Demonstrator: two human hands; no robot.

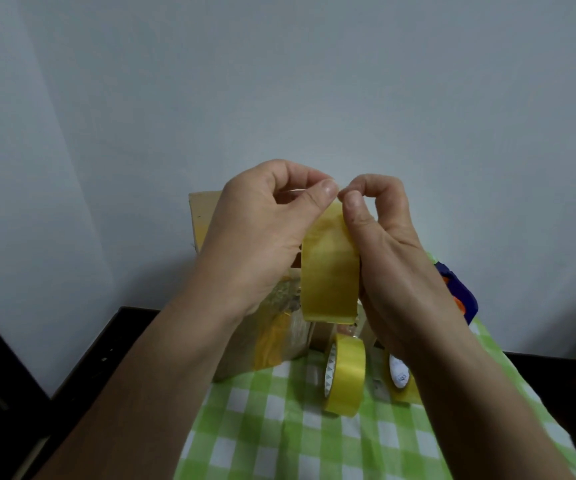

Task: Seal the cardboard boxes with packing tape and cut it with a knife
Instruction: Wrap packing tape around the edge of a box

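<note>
Both my hands are raised above the table and hold one roll of yellow packing tape. My left hand pinches the tape's upper edge between thumb and fingers. My right hand grips the roll's right side, its thumb and forefinger picking at the top edge. A cardboard box with old tape on its front stands behind and below my hands, mostly hidden. Two more yellow tape rolls stand on edge on the cloth, one in the middle and one partly behind my right forearm. No knife is in sight.
A green and white checked cloth covers the dark table. A blue object with orange marks lies at the right behind my right wrist. A plain pale wall rises close behind the box.
</note>
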